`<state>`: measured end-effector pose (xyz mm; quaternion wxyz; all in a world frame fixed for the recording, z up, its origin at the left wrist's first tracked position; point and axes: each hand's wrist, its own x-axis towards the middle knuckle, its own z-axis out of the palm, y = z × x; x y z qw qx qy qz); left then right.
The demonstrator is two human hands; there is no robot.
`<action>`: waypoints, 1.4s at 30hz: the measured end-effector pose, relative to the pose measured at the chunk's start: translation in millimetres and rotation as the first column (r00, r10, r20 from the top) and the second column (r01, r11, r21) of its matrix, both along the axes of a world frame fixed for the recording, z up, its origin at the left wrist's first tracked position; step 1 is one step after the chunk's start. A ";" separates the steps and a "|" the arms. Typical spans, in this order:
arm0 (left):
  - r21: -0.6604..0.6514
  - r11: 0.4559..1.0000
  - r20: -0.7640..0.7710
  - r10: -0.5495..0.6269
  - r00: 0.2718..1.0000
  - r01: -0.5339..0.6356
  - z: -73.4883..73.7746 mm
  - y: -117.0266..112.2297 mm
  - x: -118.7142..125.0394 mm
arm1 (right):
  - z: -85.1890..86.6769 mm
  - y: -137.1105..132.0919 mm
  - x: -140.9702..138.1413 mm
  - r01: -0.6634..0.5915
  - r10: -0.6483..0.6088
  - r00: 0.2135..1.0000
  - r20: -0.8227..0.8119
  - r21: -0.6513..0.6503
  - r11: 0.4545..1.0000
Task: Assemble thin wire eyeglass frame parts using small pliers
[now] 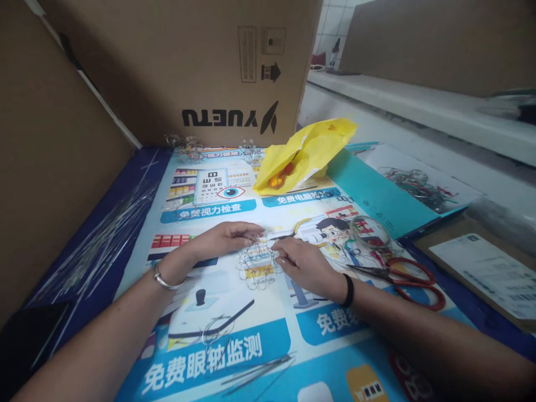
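Observation:
Between my hands, low over the printed sheet, is a wire piece (pixel 257 265) bent into several thin loops. My left hand (pixel 234 237) reaches it from the left, with thumb and fingertips closed on its upper edge. On its right side my right hand (pixel 301 262) pinches the wire with curled fingers. The exact spots where the fingertips meet the wire are too fine to make out. Red-handled scissors (pixel 412 279) lie to the right of my right hand, beside a clear round dish (pixel 371 231). A loose wire coil (pixel 218 329) rests nearer to me.
A yellow paper packet (pixel 310 151) stands behind my hands, before a large cardboard box (pixel 167 67). Tangled wire (pixel 419 187) sits on an opened turquoise folder (pixel 364 190) at right. Straight wires (pixel 100 245) lie on the left; cut wire strands (pixel 259 374) lie in front.

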<state>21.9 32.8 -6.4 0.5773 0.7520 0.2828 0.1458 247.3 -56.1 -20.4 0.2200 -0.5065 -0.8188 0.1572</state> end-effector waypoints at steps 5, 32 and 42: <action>-0.013 1.000 0.020 -0.008 1.000 0.009 -1.1 1.0 0.6 | -1.1 0.7 -0.1 0.013 -0.013 1.000 0.006 -0.004 1.000; 0.344 0.707 0.091 0.630 0.771 -0.618 -13.4 -56.7 -23.3 | 0.5 3.2 -0.9 0.126 -0.125 0.992 0.003 -0.026 0.992; 0.717 0.689 -0.031 0.183 0.983 -0.106 -5.7 -89.9 -38.4 | 1.7 3.8 -0.6 0.097 -0.098 0.995 -0.007 -0.028 0.995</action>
